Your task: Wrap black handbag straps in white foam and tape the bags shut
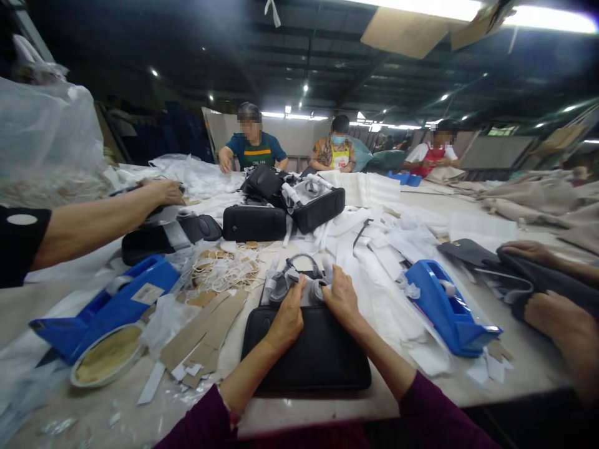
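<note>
A black bag [306, 352] lies flat on the table right before me, its front panel facing up. Beyond its top edge, a thin handle [302, 259] arches up, with grey wrapped straps bunched at both sides. My left hand [287, 315] is closed on the left grey wrapped strap [279, 285]. On the other side, my right hand [342, 300] has its fingers closed round the right grey wrapped strap [319, 290]. Both forearms pass over the bag. The fingertips are partly hidden among the wrapping.
Blue tape dispensers [110, 305] [452, 308] stand on either side. Left lie cardboard strips [206, 337], tangled cords [227, 268] and a round bowl [107, 355]. More black bags [255, 223] are piled ahead. Co-workers' hands [163, 192] [556, 312] work left and right; others sit opposite.
</note>
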`<control>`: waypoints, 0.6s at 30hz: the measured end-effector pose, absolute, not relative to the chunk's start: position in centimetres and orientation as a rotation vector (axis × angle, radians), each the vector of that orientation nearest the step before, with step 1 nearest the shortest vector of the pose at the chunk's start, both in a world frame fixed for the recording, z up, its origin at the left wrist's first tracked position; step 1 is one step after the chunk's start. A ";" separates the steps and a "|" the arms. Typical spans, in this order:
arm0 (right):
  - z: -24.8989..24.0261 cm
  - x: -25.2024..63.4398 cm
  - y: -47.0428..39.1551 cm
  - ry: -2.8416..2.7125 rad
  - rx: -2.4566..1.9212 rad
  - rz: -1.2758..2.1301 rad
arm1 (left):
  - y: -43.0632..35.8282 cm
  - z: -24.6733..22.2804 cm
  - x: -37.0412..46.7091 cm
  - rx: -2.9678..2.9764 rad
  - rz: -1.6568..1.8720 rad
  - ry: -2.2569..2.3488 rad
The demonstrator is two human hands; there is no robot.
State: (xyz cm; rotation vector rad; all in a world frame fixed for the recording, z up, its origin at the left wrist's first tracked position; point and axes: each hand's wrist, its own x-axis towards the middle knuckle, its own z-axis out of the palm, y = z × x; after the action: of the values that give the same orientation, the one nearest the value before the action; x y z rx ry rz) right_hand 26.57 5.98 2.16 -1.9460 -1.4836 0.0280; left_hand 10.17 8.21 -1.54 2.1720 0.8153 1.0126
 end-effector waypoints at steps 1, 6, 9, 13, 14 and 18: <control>2.5 26.5 6.0 -1.513 -1.903 -0.077 | 8.1 -1.6 10.2 2.197 1.019 0.843; 5.7 26.1 8.0 -2.030 -1.706 0.009 | 7.1 -0.9 10.4 2.245 1.102 0.939; 7.2 25.9 10.6 -2.280 -1.848 0.233 | 6.5 -0.2 10.4 2.237 1.138 0.985; 8.0 26.0 13.9 -2.438 -1.866 0.448 | 6.1 0.2 10.4 2.301 1.095 1.010; 8.1 26.2 14.6 -2.475 -1.867 0.500 | 6.1 0.1 10.4 2.317 1.074 1.013; 8.2 26.1 16.1 -2.564 -1.920 0.603 | 6.1 -0.4 10.5 2.399 0.999 1.053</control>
State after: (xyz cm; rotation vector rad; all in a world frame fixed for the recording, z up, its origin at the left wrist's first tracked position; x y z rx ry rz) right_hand 26.10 16.15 8.21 -1.9200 -2.5639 0.6033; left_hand 10.54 6.11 -0.38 2.3995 1.0530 0.9993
